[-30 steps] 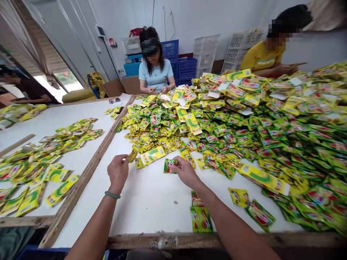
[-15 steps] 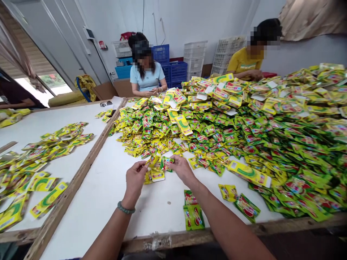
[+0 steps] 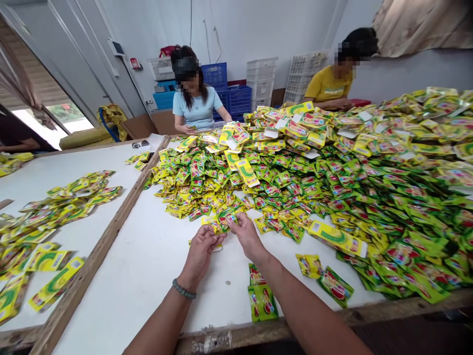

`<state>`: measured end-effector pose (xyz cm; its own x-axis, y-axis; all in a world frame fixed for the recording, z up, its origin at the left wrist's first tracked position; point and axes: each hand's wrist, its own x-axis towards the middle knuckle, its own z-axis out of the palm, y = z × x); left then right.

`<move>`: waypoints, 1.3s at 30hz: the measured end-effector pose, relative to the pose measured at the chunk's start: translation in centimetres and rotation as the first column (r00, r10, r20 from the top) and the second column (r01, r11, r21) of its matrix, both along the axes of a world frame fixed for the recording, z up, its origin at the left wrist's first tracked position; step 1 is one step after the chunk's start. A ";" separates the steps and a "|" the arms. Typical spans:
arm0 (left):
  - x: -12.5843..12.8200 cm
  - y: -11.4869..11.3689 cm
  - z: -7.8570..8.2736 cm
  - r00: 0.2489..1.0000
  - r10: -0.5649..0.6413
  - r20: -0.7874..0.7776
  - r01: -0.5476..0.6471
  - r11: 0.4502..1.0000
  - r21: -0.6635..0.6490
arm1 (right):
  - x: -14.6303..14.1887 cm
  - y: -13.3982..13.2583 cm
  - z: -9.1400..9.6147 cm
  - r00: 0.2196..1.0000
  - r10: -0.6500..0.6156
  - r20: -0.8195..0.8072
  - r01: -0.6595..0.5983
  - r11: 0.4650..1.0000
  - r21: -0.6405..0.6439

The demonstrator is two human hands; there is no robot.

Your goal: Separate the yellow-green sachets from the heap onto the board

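My right hand (image 3: 248, 240) pinches a green sachet (image 3: 226, 220) with red fruit pictures between thumb and fingers. To its left, my left hand (image 3: 202, 250) has a bracelet at the wrist and its fingers curled together. What those fingers hold, if anything, is hidden. Behind the fingertips, yellow packaging lies against the green sachet. Part of a yellow box with a white edge (image 3: 217, 248) shows beneath the left fingers. Closer to me, green sachets (image 3: 263, 301) rest on the white tabletop (image 3: 148, 276). A yellow sachet (image 3: 309, 265) and another green sachet (image 3: 335, 287) lie right of my right forearm.
A large heap of sachets (image 3: 332, 182) covers the right side, with yellow boxes (image 3: 295, 129) on top. A wooden strip (image 3: 111, 236) divides the table; more flat boxes (image 3: 55, 291) lie left of it. Two people (image 3: 199, 106) sit across, with crates (image 3: 240, 98) behind.
My left hand has moved right and turned, its fingers now close to my right hand. The green sachet stays in my right hand. The person in light blue has moved their hands apart.
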<state>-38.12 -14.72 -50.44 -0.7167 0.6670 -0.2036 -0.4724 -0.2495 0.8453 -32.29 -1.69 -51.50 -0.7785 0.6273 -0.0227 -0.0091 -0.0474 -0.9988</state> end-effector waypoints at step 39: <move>-4.9 0.6 2.4 0.465 -0.754 -0.465 -0.440 0.258 -0.860 | 1.4 2.7 0.3 0.899 -0.079 0.432 -0.258 0.701 0.665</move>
